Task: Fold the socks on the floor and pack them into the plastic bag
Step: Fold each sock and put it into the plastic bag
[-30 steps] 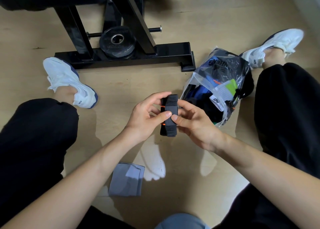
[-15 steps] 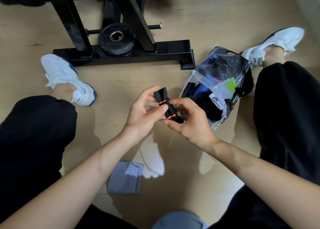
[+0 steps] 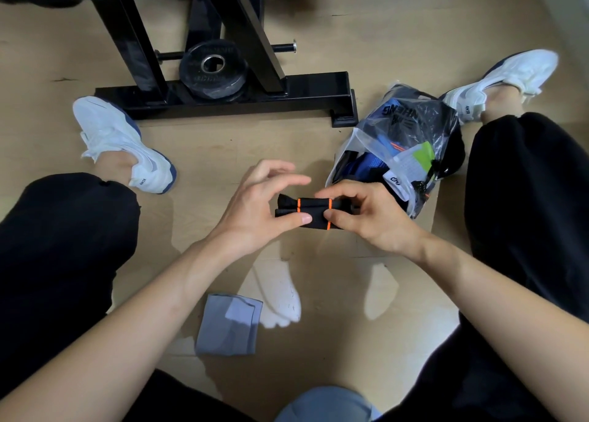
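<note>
Black knit with two thin orange rings: the black sock (image 3: 314, 212) is folded into a short thick bundle. It is held sideways in the air between both hands, above the floor (image 3: 414, 32) and just beside the mouth of the bag (image 3: 360, 137). The right hand (image 3: 366, 219) has the real grip. Its forefinger lies over the top and its thumb presses from below near the right ring, so it pinches the bundle. The left hand (image 3: 255, 209) is looser. Its thumb touches the lower edge near the left ring, but its other fingers are lifted above the sock and, as far as I can see, do not touch it.

I judge the bundle to be very light and soft, neither fragile nor slippery. The difficulty is another one: a folded sock wants to spring open, and its left end spreads a little. It is better to take it across the middle, between the rings, squeezing all layers together, and not by a loose end. One hand should be enough to carry it. The bag looks thin, floppy and rather full, so the other hand may need to hold its mouth open.

Nearer to the person, a folded grey sock (image 3: 228, 326) and white socks (image 3: 280, 297) lie on the floor, not yet packed.
</note>
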